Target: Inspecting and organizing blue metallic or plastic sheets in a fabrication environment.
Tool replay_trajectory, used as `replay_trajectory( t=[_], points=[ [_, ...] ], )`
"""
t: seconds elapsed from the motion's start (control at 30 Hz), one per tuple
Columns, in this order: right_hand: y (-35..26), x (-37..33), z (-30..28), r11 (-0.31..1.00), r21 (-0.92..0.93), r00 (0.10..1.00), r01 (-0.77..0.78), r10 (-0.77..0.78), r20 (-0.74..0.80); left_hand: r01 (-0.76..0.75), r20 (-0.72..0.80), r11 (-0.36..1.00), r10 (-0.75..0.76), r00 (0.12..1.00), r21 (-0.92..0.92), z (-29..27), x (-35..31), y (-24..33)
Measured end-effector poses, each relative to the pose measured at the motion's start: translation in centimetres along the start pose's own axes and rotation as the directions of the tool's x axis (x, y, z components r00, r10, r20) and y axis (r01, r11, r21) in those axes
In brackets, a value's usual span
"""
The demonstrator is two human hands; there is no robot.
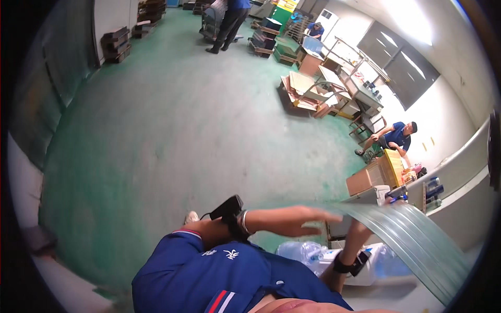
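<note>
fingers (315, 214) of the left hand (287, 221) are noted as stretched out and unclenched, blurred, at the left end of a clear ribbed sheet (417, 242); we cannot tell whether they touch it. the sheet curves down toward the lower right. we find the right hand (361, 228) mostly hidden at its edge and cannot tell how far that hand is closed or whether it grips.

around these, from the left, we record stacked dark trays (116, 44) by the wall, a standing person (229, 26) beside a cart (211, 23), clear plastic wrap (300, 252) below the left hand, a cardboard pile (302, 81), a white box (360, 276) by the right forearm, a brown carton (364, 181) and a seated person (399, 136). the sheet stands between us and part of the lower right.
</note>
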State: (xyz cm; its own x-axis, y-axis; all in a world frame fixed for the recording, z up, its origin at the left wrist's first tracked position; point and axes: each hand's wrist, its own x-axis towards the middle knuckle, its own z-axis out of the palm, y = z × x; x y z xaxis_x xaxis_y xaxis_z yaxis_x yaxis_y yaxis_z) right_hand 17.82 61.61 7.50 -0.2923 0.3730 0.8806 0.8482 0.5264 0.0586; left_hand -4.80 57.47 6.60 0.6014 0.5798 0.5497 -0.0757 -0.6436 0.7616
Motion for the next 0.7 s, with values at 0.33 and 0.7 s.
replay_trajectory(
  t=[0.33, 0.7],
  points=[
    [8.5, 4.2, 4.2, 0.667, 0.299, 0.422, -0.682, 0.693, -0.584, 0.528, 0.137, 0.825, -0.51, 0.849, -0.2, -19.5, -9.3, -9.8],
    [24.4, -27.5, 18.4, -0.05, 0.062, -0.079, -0.997, 0.599, -0.797, -0.025, 0.097, 0.57, 0.183, 0.978, -0.821, -38.6, 2.7, -10.1]
  ],
)
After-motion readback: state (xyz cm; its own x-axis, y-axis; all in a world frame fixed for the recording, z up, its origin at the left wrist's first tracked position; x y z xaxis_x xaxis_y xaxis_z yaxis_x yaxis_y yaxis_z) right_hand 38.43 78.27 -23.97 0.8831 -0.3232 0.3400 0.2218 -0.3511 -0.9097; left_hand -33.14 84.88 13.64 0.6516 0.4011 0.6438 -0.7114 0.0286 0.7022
